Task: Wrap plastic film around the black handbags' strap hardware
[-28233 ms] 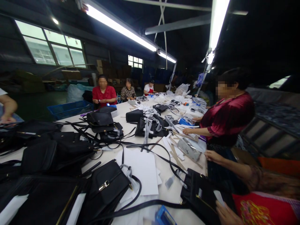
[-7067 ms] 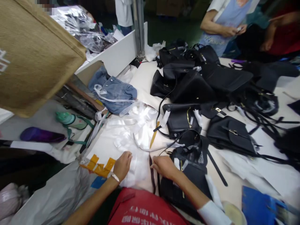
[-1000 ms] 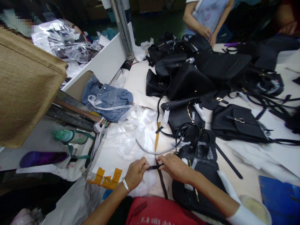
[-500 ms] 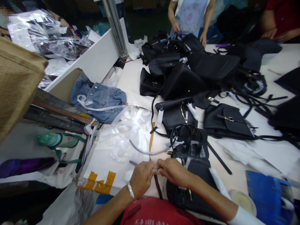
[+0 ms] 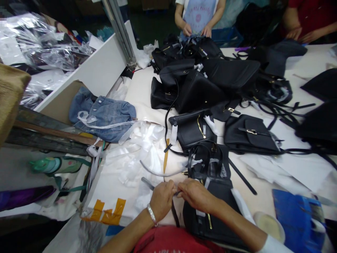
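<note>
Both hands are closed on a narrow dark bag strap (image 5: 147, 183) at the table's near edge. My left hand (image 5: 162, 199), with a silver bracelet at the wrist, pinches it, and one end sticks out to the left. Close beside it, my right hand (image 5: 197, 194) grips the strap with bent fingers; the part between them is mostly covered. A dark strip (image 5: 175, 212) hangs below the hands. Under my right forearm lies a black backpack (image 5: 195, 219) with gold zips. A thin grey strap (image 5: 155, 172) curves across the table just beyond my hands.
More black bags (image 5: 251, 135) spread over the middle and right. On the left lie a denim bag (image 5: 105, 114) and crumpled white wrapping (image 5: 147, 140). A round tub (image 5: 268, 225) and a blue item (image 5: 297, 218) are at right. Two people stand across the table.
My left hand has turned slightly, and more of the strap's end shows beyond it. The view has shifted a little to the right. The co-worker opposite has brought both hands together over the bags.
</note>
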`<state>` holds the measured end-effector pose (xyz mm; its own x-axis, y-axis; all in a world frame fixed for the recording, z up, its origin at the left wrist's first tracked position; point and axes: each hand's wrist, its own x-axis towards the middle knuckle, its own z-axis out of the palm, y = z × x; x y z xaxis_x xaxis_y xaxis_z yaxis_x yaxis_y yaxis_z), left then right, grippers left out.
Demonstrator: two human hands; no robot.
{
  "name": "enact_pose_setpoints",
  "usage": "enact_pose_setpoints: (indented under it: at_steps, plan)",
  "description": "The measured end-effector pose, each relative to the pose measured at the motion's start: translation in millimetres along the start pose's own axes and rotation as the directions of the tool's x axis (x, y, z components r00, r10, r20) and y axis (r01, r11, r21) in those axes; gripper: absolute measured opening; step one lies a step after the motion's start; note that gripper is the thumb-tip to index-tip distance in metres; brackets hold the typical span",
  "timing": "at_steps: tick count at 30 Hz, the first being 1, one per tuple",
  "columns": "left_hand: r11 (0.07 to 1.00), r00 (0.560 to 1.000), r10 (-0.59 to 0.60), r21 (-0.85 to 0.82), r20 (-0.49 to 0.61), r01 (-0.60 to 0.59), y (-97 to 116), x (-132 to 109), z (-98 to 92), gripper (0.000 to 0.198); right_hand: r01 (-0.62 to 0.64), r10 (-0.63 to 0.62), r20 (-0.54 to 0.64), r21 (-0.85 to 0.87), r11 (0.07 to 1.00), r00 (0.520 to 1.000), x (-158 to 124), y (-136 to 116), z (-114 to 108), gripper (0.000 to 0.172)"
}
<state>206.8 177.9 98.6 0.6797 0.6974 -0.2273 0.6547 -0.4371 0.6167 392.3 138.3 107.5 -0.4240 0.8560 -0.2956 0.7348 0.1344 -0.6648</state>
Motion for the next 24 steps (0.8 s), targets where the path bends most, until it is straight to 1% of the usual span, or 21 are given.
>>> enact_pose_setpoints:
  at_steps: [2,5,8,9,11,12,14,16,17,19,21,24]
  plan:
    - [0.999,1.000,-0.003,-0.040,0.026,0.004,0.3,4.4,5.2,0.014,-0.016,0.016,0.009,-0.009,1.000,1.000,0.4,3.9,2.5,0.012]
    - [0.994,0.998,-0.026,-0.105,0.057,0.032,-1.6,13.1,8.0,0.016,-0.047,0.047,0.016,-0.021,0.999,0.999,1.8,11.2,2.0,0.013]
    - [0.987,0.995,-0.057,-0.144,0.081,0.068,-4.7,24.0,7.9,0.019,-0.076,0.075,0.009,0.042,0.996,0.997,5.6,20.6,1.1,0.015]
    - [0.985,0.994,-0.061,-0.155,0.091,0.075,-6.0,28.4,8.4,0.019,-0.081,0.081,0.005,0.072,0.994,0.997,7.5,25.0,1.5,0.021]
    - [0.984,0.993,-0.059,-0.160,0.103,0.075,-8.9,38.7,11.2,0.019,-0.098,0.097,0.005,0.097,0.991,0.995,12.3,35.7,3.6,0.039]
    - [0.986,0.994,-0.044,-0.153,0.095,0.059,-10.4,44.9,13.6,0.018,-0.116,0.116,0.007,0.078,0.990,0.993,15.2,41.7,5.1,0.047]
    - [0.991,0.998,0.017,-0.130,0.056,-0.010,-13.3,58.6,20.3,0.013,-0.169,0.169,0.010,-0.006,0.986,0.986,21.5,53.1,8.1,0.053]
    - [0.992,0.997,0.080,-0.099,0.011,-0.078,-16.1,72.5,28.3,0.010,-0.224,0.227,0.015,-0.109,0.969,0.974,28.1,62.3,10.1,0.053]
    - [0.993,0.996,0.090,-0.080,0.000,-0.090,-17.5,78.6,32.5,0.009,-0.245,0.251,0.019,-0.154,0.957,0.968,31.3,65.7,10.7,0.054]
    - [0.998,0.999,0.045,-0.045,0.016,-0.045,-20.7,88.1,40.4,0.011,-0.266,0.279,0.029,-0.222,0.938,0.960,36.8,70.7,11.5,0.052]
    - [0.999,0.997,-0.030,-0.031,0.067,0.033,-24.4,93.6,47.5,0.016,-0.274,0.291,0.030,-0.254,0.928,0.956,41.0,74.6,13.3,0.044]
    - [0.993,0.985,-0.102,-0.042,0.143,0.109,-30.4,96.3,55.7,0.017,-0.283,0.291,0.001,-0.224,0.933,0.957,44.7,80.4,19.2,0.031]
